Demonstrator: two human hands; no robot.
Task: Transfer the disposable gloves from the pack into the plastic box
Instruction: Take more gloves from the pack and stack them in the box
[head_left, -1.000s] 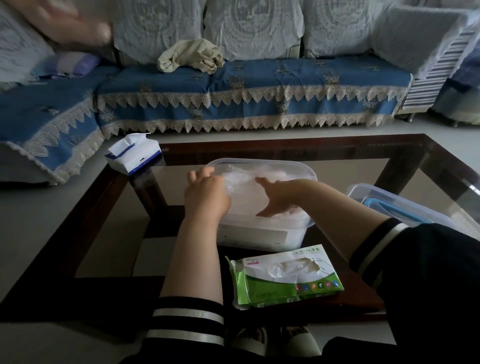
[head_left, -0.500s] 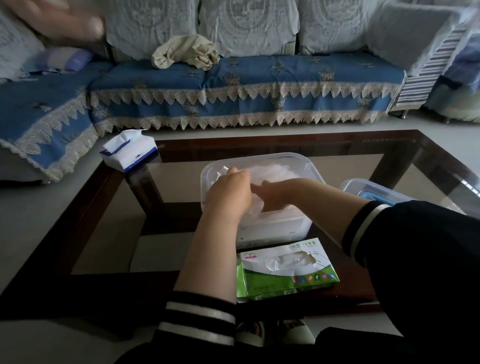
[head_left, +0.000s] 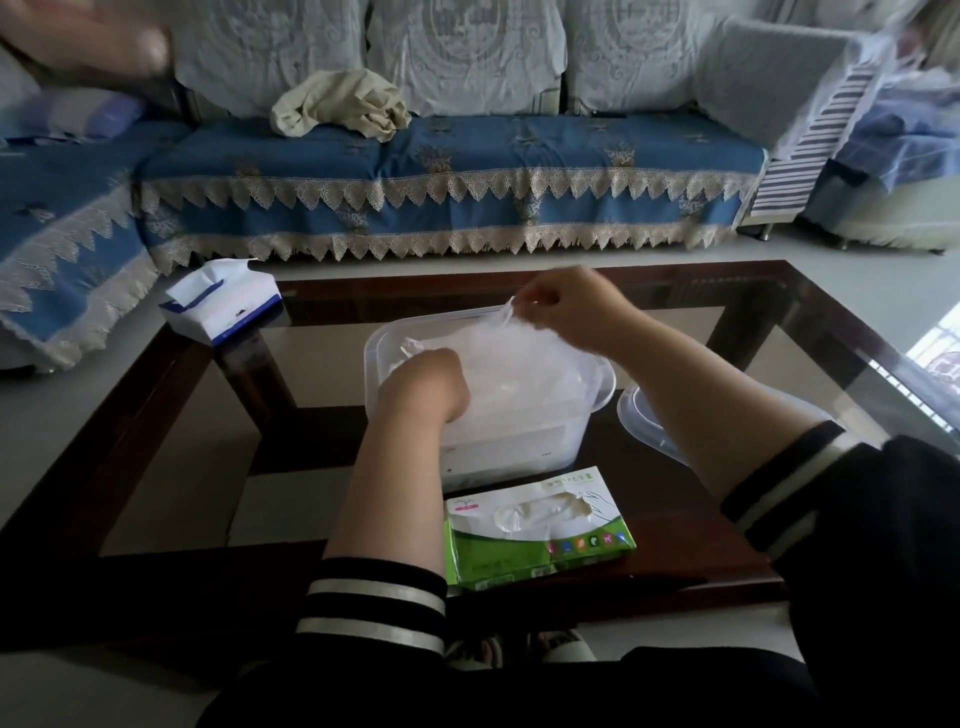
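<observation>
A long sofa (head_left: 441, 171) in blue covers with lace trim is stretching across the back of the room, with a crumpled beige cloth (head_left: 340, 109) lying on its seat. In front of it a dark-framed glass coffee table (head_left: 769, 322) is filling the middle of the view. On the table's centre a clear plastic box (head_left: 519, 441) is standing open, and a loose heap of thin, translucent disposable gloves (head_left: 524, 364) is lying inside it, rising to about the rim. Just right of the box a clear lid (head_left: 641, 423) is resting, partly hidden by the right forearm. Near the table's front edge, just in front of the box, the green-and-white glove pack (head_left: 540, 535) is lying flat with its torn oval opening facing up. At the far left corner a white-and-blue tissue pack (head_left: 221, 301) is sitting.

The left hand (head_left: 423, 387) is reaching down into the near left part of the box, its fingers curled into the gloves; whether it is gripping them cannot be told. The right hand (head_left: 563, 306) is hovering above the box's far rim, fingertips pinched together on an edge of glove film that is stretching down from it into the heap.
</observation>
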